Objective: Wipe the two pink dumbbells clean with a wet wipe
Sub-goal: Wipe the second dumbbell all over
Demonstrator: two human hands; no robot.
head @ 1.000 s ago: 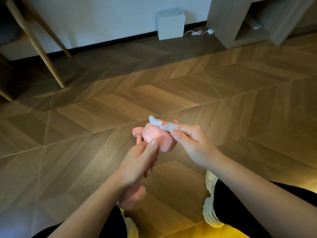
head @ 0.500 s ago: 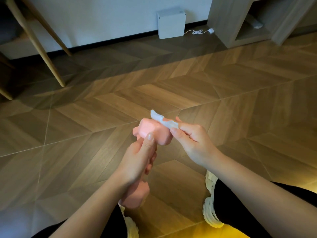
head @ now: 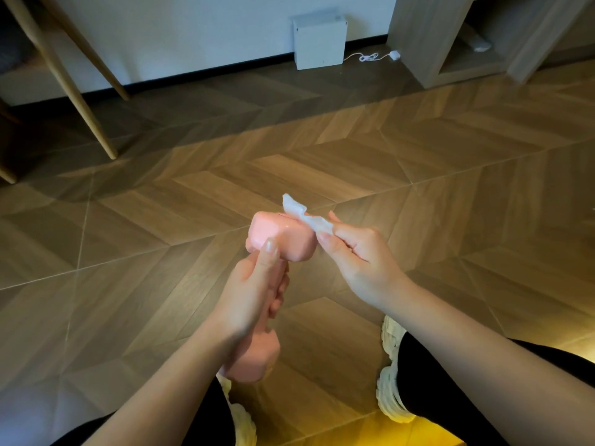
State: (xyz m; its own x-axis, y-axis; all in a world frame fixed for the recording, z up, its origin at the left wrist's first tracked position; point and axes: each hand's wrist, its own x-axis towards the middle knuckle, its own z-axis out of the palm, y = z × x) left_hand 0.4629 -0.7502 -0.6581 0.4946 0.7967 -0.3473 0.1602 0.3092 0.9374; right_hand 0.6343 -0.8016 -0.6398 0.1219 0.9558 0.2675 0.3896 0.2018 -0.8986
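A pink dumbbell (head: 283, 238) is held upright in mid-air over the floor. My left hand (head: 254, 284) grips its handle, thumb lying against the upper head; the lower head (head: 254, 360) shows below my wrist. A small part of a second pink shape (head: 248, 244) peeks out behind the upper head. My right hand (head: 357, 255) pinches a crumpled white wet wipe (head: 304, 215) and holds it against the top right edge of the upper head.
Wooden herringbone floor (head: 418, 188) all round. Wooden chair legs (head: 80, 101) stand at the far left, a white box (head: 318, 38) with a cable by the wall, a wooden shelf unit (head: 450, 43) at the far right. My white shoes (head: 391, 381) are below.
Both hands have lifted the dumbbell slightly up and away from me. The wipe has slid along the top of the upper head toward its right edge.
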